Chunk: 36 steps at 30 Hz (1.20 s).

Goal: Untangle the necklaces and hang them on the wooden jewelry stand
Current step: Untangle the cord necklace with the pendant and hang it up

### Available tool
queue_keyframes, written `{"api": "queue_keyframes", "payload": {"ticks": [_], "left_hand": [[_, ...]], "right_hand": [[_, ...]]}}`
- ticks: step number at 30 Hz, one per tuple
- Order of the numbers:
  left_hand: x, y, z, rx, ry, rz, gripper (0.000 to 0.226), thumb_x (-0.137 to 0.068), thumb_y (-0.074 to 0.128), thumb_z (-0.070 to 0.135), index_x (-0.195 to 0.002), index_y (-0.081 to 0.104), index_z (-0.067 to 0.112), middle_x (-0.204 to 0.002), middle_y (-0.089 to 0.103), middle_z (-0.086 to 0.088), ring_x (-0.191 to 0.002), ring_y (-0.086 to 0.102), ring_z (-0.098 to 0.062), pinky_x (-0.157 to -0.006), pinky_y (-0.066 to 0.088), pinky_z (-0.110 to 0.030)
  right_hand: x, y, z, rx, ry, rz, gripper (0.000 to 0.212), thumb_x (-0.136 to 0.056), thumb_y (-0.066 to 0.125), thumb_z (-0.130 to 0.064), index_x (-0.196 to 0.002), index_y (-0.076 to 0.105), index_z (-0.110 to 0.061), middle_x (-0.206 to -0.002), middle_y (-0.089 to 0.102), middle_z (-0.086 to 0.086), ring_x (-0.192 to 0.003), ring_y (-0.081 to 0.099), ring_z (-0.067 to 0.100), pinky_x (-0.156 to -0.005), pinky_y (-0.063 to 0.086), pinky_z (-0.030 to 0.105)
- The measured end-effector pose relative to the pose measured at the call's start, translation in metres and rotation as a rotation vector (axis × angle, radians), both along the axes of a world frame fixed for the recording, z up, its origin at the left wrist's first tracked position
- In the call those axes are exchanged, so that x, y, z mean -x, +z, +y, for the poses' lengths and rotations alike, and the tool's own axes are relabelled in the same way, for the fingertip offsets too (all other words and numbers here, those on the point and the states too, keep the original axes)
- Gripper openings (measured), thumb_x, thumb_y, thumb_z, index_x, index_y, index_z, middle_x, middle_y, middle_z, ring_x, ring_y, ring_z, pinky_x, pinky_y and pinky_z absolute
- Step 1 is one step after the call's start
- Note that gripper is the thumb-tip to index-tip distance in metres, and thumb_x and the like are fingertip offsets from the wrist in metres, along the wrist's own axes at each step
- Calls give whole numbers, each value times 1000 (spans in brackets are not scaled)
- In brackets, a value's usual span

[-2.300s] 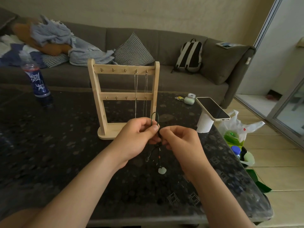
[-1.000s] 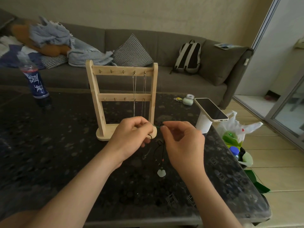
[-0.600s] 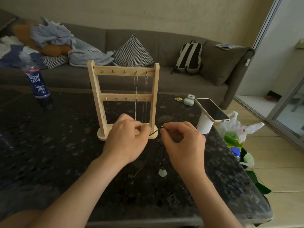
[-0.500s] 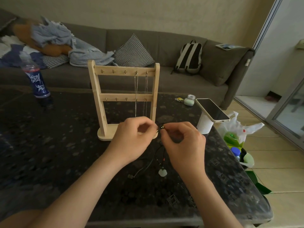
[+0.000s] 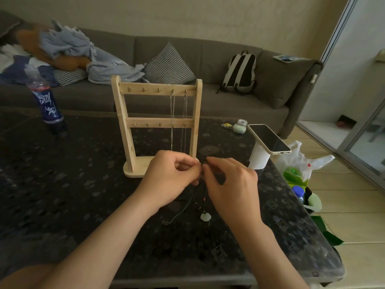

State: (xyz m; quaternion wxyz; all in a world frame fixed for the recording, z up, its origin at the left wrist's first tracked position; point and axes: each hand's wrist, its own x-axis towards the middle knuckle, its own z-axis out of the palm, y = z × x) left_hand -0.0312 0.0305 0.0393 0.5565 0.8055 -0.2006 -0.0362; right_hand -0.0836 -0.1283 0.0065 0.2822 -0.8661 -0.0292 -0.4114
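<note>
Nothing legible anywhere. White stylised marks on the blue label of the bottle, far left of and beyond the left hand: not readable as letters. Small red mark on the white plastic bag, right of the right hand: too small to read.

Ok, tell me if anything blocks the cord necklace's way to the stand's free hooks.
Nothing visible. Left hand and right hand pinch the cord necklace before the stand; three left top hooks are bare, two chains hang right.
</note>
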Motion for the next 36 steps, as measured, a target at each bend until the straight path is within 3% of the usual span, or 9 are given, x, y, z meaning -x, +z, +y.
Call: {"api": "queue_keyframes", "payload": {"ticks": [5, 9, 14, 17, 20, 23, 26, 31, 36], "left_hand": [[-2, -2, 0, -53, 26, 45, 6, -93, 80, 22, -94, 85, 26, -79, 80, 8, -75, 77, -7, -86, 62, -31], [-2, -4, -1, -119, 6, 70, 7, -96, 78, 23, -95, 84, 27, -78, 80, 7, -77, 77, -6, -88, 61, -33], [-4, -6, -1, -151, -13, 68, 9, -98, 75, 22, -95, 81, 28, -78, 79, 9, -80, 76, -4, -90, 62, -35], [-4, -6, -1, -158, -33, 61, 13, -99, 72, 18, -97, 79, 28, -80, 78, 9, -81, 75, -3, -88, 62, -33], [-3, -6, -3, -117, -46, 84, 13, -101, 69, 16, -99, 78, 26, -83, 79, 8, -83, 76, -4, -87, 63, -31], [-2, -6, -3, -38, -50, 137, 14, -104, 66, 18, -100, 78, 25, -87, 80, 9, -87, 77, -3, -84, 61, -22], [-5, -6, -1, 40, -51, 203, 15, -106, 63, 18, -109, 77, 22, -92, 81, 6, -90, 78, -4, -80, 60, -17], [-8, -5, 1, 99, -67, 257, 16, -107, 60, 16, -112, 76, 20, -93, 80, 1, -89, 79, -11, -88, 63, -29], [-12, -8, 1, 121, -76, 313, 15, -105, 65, 22, -111, 78, 23, -90, 78, 1, -79, 71, -13, -85, 60, -33]], "right_hand": [[-1, -4, 0, 178, 10, 51, 7, -99, 74, -17, -102, 80, -15, -88, 69, -3, -67, 63, 15, -62, 58, 37], [-2, -4, 4, 189, -14, 126, 6, -96, 74, -17, -91, 77, -15, -83, 66, -4, -64, 61, 13, -60, 58, 37], [-2, 3, 5, -200, 8, 315, 9, -92, 74, -16, -85, 76, -22, -72, 70, -12, -69, 68, 7, -65, 59, 22], [-1, 8, 5, -475, 74, 441, 12, -94, 71, -17, -84, 76, -20, -70, 74, -2, -65, 71, 15, -63, 62, 27], [0, 10, 5, -740, 180, 567, 20, -103, 62, -18, -92, 79, -13, -78, 78, 5, -73, 74, 27, -69, 61, 37], [2, 15, 3, -898, 309, 585, 24, -107, 58, -15, -99, 78, -7, -84, 80, 4, -81, 78, 13, -76, 60, 25], [3, 16, 0, -869, 340, 497, 15, -106, 63, -13, -102, 78, -11, -88, 81, 2, -84, 78, 11, -71, 57, 17], [1, 10, -2, -720, 244, 394, 11, -100, 74, -18, -106, 80, -24, -91, 81, -6, -86, 77, 11, -79, 63, 24], [-1, 6, -4, -573, 208, 368, 9, -103, 69, -21, -104, 78, -23, -86, 78, -5, -74, 73, 16, -67, 63, 33]]}}
